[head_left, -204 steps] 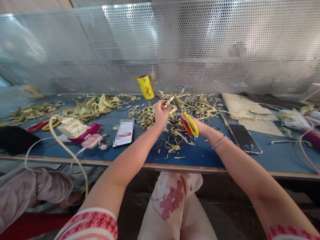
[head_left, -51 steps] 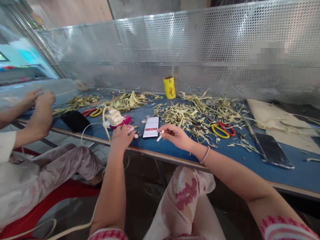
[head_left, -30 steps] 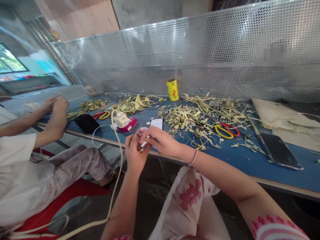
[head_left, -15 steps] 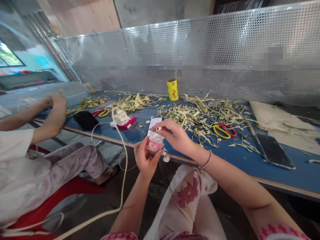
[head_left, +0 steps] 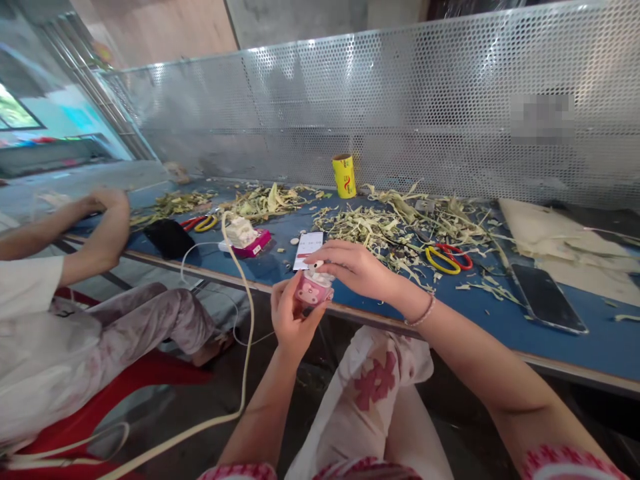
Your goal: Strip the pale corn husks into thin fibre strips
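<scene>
1. The left hand (head_left: 289,320) cupped a small pink plastic earbud case (head_left: 313,291) from below, thumb and fingers wrapped round its sides, holding it just in front of the near edge of the blue-topped worktable (head_left: 575,347).
2. The right hand (head_left: 353,267) hovered over the case's open top, fingertips pinched narrowly on a small white earbud (head_left: 317,265) that touched or nearly touched the case mouth.
3. The case looked light, rigid and smooth, likely slippery; the sides seemed the safest hold, clear of the lid. The earbud looked tiny and easy to drop, best pinched at its stem.
4. On the table lay a white-screened phone (head_left: 307,241), yellow-and-red scissors (head_left: 443,257), a dark phone (head_left: 546,299), a yellow cylindrical roll (head_left: 344,176) and scattered dried green leaf trimmings (head_left: 380,227).
5. A white cable (head_left: 240,347) trailed off the table; another person's arm (head_left: 95,233) rested at the far left.
</scene>
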Demonstrator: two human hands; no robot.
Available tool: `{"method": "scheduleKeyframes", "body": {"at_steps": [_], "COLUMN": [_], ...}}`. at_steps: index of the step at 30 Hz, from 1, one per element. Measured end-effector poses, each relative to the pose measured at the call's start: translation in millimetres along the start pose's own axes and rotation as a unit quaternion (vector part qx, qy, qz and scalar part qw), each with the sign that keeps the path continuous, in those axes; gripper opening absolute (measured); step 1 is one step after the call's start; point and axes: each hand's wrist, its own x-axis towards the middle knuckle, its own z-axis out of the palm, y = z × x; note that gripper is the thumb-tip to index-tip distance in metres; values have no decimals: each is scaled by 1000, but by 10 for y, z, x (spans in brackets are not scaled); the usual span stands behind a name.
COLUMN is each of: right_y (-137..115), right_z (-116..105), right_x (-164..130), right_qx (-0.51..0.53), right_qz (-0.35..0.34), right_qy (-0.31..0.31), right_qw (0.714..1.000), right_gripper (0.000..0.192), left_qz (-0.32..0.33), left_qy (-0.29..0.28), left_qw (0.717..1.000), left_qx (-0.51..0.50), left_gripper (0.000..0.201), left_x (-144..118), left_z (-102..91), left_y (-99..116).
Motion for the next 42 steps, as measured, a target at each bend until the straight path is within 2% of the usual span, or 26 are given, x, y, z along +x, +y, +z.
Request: {"method": "scheduleKeyframes", "body": {"at_steps": [6, 10, 13, 17, 19, 21, 24, 27, 29, 32, 34, 35, 36, 37, 39, 40, 42], "right_y": [-19, -64, -54, 67, 110, 100, 23, 41, 173, 495, 709, 798, 873, 936, 1029, 1066, 1133], "right_z": [144, 217, 192, 88, 64, 79, 138, 126, 21, -321, -646, -821, -992, -1153, -1411, -1497, -1577], "right_x": [-13, -23, -35, -47, -62, -85, -115, -131, -160, -281, -420, -502, -591, -683, -873, -965, -1135], "right_qx": [-114, -163, -115, -5, 54, 119, 174, 118, 36, -71, -149, -186, -220, -252, -323, -345, -375], "right_qz": [-11, 40, 80, 146, 179, 198, 175, 132, 148, 201, 254, 284, 311, 334, 382, 405, 450], "right_qy": [-6, 19, 31, 72, 49, 1, -54, -64, -34, 2, 57, 91, 122, 143, 189, 181, 141], "right_qw": [993, 986, 990, 987, 981, 973, 968, 982, 988, 977, 954, 936, 917, 897, 845, 827, 798], "right_gripper": [31, 36, 38, 44, 49, 54, 59, 52, 42, 30, 26, 23, 21, 21, 32, 40, 53], "left_qz": [37, 47, 44, 30, 14, -15, -87, -151, -166, -174, -178, -177, -154, -120, -46, -31, -23], "left_qy": [12, 4, -4, 17, 26, 26, -9, -74, -115, -203, -258, -275, -274, -259, -214, -184, -165], "left_qw": [998, 996, 996, 996, 995, 993, 989, 976, 956, 904, 879, 874, 881, 897, 938, 955, 973], "left_qx": [50, 72, 71, 84, 95, 111, 116, 135, 212, 333, 360, 359, 353, 336, 268, 232, 159], "left_gripper": [61, 57, 57, 58, 56, 56, 66, 75, 77, 65, 58, 55, 51, 45, 36, 31, 26], "left_x": [-2, -32, -44, -7, 23, 51, 105, 231, 368, 602, 733, 786, 831, 872, 948, 987, 1068], "left_z": [30, 48, 52, 56, 60, 59, 31, -49, -117, -181, -177, -159, -129, -83, 74, 196, 538], "left_y": [18, -1, -2, -19, -63, -140, -313, -562, -782, -1154, -1350, -1404, -1419, -1388, -1194, -1043, -693]}}
